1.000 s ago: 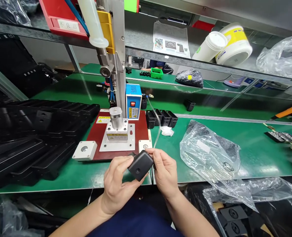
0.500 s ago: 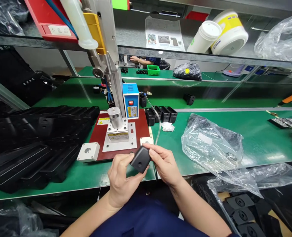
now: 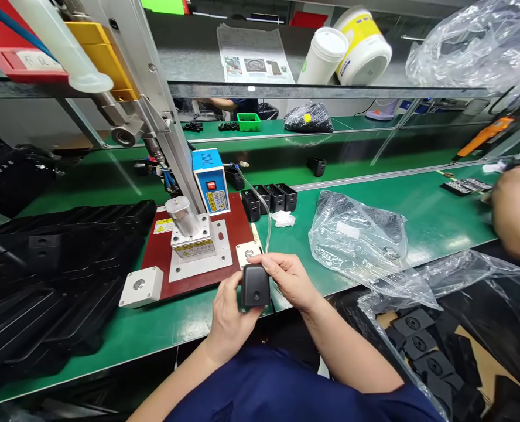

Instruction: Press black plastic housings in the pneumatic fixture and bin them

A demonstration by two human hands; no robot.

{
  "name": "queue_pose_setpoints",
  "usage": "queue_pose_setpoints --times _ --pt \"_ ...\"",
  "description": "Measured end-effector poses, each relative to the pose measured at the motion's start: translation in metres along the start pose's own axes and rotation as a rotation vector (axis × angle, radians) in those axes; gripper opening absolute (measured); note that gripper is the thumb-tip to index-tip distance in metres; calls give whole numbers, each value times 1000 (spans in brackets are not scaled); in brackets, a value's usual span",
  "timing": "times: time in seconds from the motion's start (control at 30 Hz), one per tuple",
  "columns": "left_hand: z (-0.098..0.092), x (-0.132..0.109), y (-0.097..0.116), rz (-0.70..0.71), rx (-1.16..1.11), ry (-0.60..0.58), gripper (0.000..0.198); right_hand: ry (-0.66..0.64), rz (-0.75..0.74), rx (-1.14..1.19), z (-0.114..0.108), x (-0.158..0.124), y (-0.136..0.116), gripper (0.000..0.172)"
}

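Note:
Between my two hands is a small black plastic box (image 3: pixel 256 286) with rounded corners and a small round hole in the face toward me. My left hand (image 3: pixel 230 309) is closed on its left side and lower edge. At the upper right edge, my right hand (image 3: pixel 293 281) grips it with thumb and fingers. Just beyond stands a press with a metal cylinder fixture (image 3: pixel 183 217) on a dark red base (image 3: pixel 154 258). A white button box (image 3: pixel 247 253) is right behind the held box, and another button box (image 3: pixel 140 286) sits at the base's front left corner.
Black plastic housings (image 3: pixel 67 281) are piled at left. Several black open boxes (image 3: pixel 276 198) stand beside the blue control unit (image 3: pixel 211 180). A clear plastic bag (image 3: pixel 356 234) lies on the green bench. At right are a co-worker's arm (image 3: pixel 515 211) and a carton of black plates (image 3: pixel 433 363).
My view has shifted right. The black box has been turned more upright in my hands, its holed face now squarer to me. A co-worker's arm has come in at the right.

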State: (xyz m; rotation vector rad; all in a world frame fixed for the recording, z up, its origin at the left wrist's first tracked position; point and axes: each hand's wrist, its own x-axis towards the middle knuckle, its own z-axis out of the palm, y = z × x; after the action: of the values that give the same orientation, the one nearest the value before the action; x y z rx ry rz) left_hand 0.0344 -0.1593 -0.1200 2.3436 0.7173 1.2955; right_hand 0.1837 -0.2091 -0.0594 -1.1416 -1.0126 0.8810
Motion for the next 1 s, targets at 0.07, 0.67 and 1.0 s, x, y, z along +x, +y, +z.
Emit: queue_pose_setpoints --times 0.07,0.67,1.0 --pt "7 -5 -3 -18 1 4 55 -8 3 -42 -2 -2 0 33" --pt "14 -1 0 9 53 58 46 -4 111 -39 4 -13 -5 36" --pt "13 -3 2 62 60 45 42 -16 149 -126 2 -21 -9 38"
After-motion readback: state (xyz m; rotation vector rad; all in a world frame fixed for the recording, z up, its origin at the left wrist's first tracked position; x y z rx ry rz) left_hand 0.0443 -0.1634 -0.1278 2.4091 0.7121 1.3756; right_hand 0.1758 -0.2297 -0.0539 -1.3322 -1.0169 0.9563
